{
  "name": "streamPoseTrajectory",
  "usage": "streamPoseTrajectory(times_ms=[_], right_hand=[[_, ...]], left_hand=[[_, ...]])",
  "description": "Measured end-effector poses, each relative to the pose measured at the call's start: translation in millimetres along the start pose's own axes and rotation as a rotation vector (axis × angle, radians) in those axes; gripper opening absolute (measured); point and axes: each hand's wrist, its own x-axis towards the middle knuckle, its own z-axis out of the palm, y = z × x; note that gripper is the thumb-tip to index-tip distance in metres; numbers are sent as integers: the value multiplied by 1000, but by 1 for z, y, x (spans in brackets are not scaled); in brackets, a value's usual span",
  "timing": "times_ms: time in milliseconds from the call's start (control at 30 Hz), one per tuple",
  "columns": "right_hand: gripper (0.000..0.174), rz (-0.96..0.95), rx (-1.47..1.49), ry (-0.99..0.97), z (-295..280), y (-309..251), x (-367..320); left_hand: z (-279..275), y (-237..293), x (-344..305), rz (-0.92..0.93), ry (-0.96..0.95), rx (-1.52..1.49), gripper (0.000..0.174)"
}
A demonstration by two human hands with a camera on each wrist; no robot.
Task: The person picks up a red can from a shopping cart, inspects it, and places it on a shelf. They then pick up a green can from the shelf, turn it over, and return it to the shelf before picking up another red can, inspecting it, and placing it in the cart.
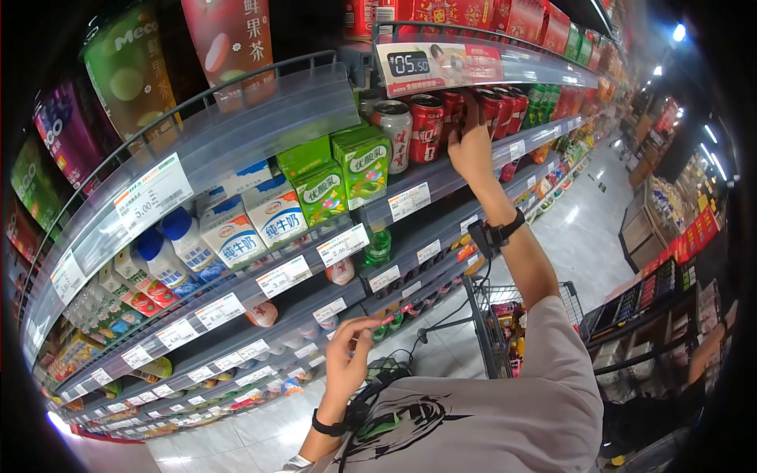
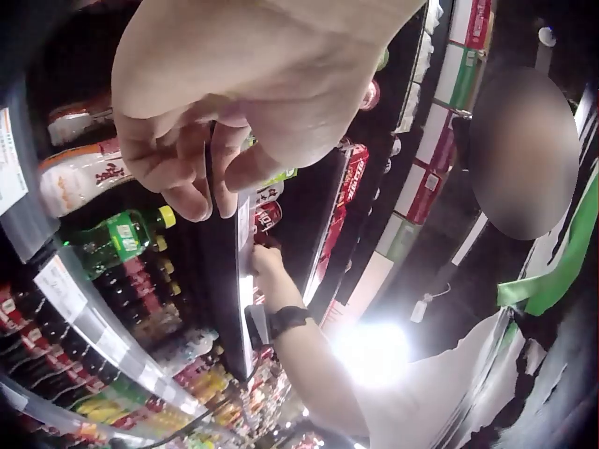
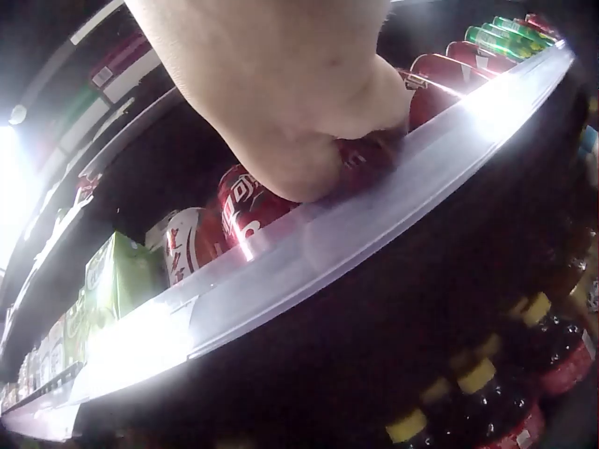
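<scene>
My right hand (image 1: pixel 471 150) reaches into a row of red cola cans (image 1: pixel 426 126) on the middle shelf. Its fingers point up beside one can, and the thumb lies low in front. In the right wrist view, part of a dark red can (image 3: pixel 370 164) shows right under the palm, with the fingertips hidden; I cannot tell whether they grip it. A silver-and-red can (image 1: pixel 393 130) stands to the left. My left hand (image 1: pixel 347 359) hovers in front of the lower shelves, fingers loosely bent, holding nothing. Behind it, the left wrist view shows a green bottle (image 2: pixel 122 238).
Green drink cartons (image 1: pixel 322 189) and white milk cartons (image 1: pixel 276 209) line the shelf leftward. A clear lip with price tags (image 1: pixel 410 201) edges the shelf, and a price display (image 1: pixel 410 67) overhangs the cans. Below on the right stands a shopping cart (image 1: pixel 482 327) with goods in it; cables hang by the left hand.
</scene>
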Motion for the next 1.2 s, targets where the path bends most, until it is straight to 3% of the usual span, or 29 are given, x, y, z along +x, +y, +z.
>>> streamPoseTrajectory(times_ms=[200, 300, 400, 433, 467, 533, 567, 633, 733, 900, 1033, 1133, 1200], right_hand=[[86, -78, 73, -64, 14, 23, 5], [90, 11, 108, -160, 15, 26, 5], [94, -44, 41, -102, 14, 26, 3], [86, 31, 86, -64, 6, 10, 1], [86, 36, 82, -61, 3, 7, -4], [64, -16, 9, 60, -2, 5, -11], [64, -15, 6, 62, -2, 10, -16], [40, 22, 0, -151, -2, 18, -25], [33, 64, 11, -153, -3, 11, -24], [34, -81, 5, -155, 0, 20, -33], [35, -86, -51, -156, -1, 13, -40], [33, -11, 105, 7, -20, -9, -60], [29, 359, 499, 29, -53, -41, -101]], left_hand=[[-2, 1, -1, -53, -26, 2, 21], [2, 5, 0, -79, -29, -7, 21], [8, 5, 2, -92, -41, -9, 21], [10, 3, 3, -96, -41, 1, 20], [12, 1, 4, -99, -40, 11, 20], [15, -4, 4, -77, -31, 5, 20], [18, -7, 5, -54, -16, -3, 20], [21, -11, 6, -61, -29, 2, 20], [27, -14, 8, -76, -52, 22, 19], [33, -10, 10, -97, -73, 1, 19], [17, -2, -5, -122, -97, 8, 21], [-2, 1, -18, -143, -111, -2, 20], [-14, -6, -29, -126, -91, -43, 19]])
